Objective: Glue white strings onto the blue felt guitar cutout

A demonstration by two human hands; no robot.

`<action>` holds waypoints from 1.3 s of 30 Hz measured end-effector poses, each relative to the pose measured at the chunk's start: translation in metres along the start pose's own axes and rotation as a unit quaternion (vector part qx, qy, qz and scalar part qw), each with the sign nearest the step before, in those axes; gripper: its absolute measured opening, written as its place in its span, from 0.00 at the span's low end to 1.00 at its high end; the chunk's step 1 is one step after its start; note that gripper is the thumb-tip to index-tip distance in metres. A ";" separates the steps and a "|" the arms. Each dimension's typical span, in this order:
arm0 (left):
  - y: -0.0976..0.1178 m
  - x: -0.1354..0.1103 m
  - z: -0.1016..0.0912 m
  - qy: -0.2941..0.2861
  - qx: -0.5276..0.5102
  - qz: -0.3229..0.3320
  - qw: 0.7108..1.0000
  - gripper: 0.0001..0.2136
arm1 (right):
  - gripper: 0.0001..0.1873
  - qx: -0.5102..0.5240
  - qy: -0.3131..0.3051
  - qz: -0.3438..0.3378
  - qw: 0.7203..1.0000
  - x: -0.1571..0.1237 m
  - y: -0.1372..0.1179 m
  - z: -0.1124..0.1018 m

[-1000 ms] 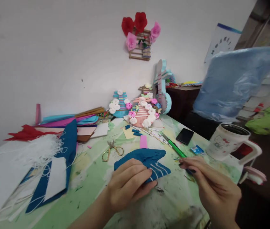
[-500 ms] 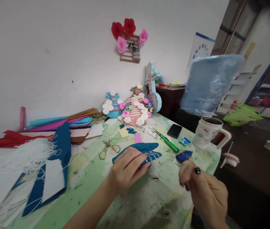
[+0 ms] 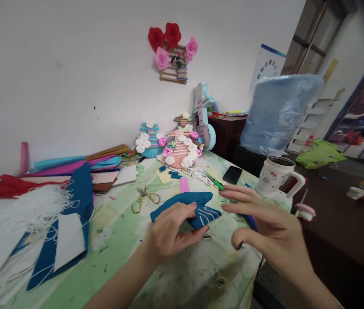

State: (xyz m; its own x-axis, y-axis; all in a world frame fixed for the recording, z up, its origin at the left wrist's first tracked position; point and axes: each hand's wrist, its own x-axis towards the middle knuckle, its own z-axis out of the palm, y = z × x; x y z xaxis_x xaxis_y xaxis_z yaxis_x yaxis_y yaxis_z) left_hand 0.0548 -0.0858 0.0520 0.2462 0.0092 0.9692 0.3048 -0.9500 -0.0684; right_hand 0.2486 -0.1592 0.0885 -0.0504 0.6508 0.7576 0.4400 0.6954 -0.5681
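My left hand is closed on a dark blue craft piece, thumb and fingers pinching its right end, where white lines run across the surface. To the right, my right hand is raised over the table with its fingers spread and nothing between them. Its fingertips come close to the blue piece's right tip, apart from it. A green-handled cutter knife lies behind my right fingers, mostly covered. Something dark blue on the table is largely hidden beneath that hand. Gold-handled scissors lie left of the blue piece.
A mug and a phone stand and lie at the right. Flower-trimmed instrument models are at the back. White cord and blue sheets fill the left. A pink strip lies behind the blue piece.
My right hand has opened from a closed pose and moved up and left toward the blue piece. My left thumb now shows on top, and the piece's lined end has turned more into view.
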 end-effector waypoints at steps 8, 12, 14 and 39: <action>0.000 -0.003 0.001 -0.030 -0.036 0.012 0.999 0.17 | 0.07 0.063 -0.131 -0.002 0.989 0.018 0.000 0.023; -0.001 -0.004 0.003 -0.021 -0.043 0.002 0.999 0.17 | 0.05 0.153 -0.145 0.068 0.975 0.024 0.003 0.027; -0.001 -0.003 0.003 -0.018 -0.051 -0.003 0.999 0.17 | 0.03 0.175 -0.148 0.095 0.969 0.025 0.004 0.027; -0.001 -0.009 0.005 -0.007 -0.023 -0.001 1.000 0.24 | 0.05 0.220 -0.122 0.127 0.959 0.035 0.004 0.034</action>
State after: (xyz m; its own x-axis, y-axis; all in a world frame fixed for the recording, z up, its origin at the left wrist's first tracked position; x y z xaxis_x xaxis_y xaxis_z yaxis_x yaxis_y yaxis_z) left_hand 0.0572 -0.0836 0.0417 0.2580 0.0159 0.9660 0.2629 -0.9633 -0.0544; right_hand 0.2175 -0.1233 0.1020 -0.2243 0.8308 0.5094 0.0470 0.5313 -0.8459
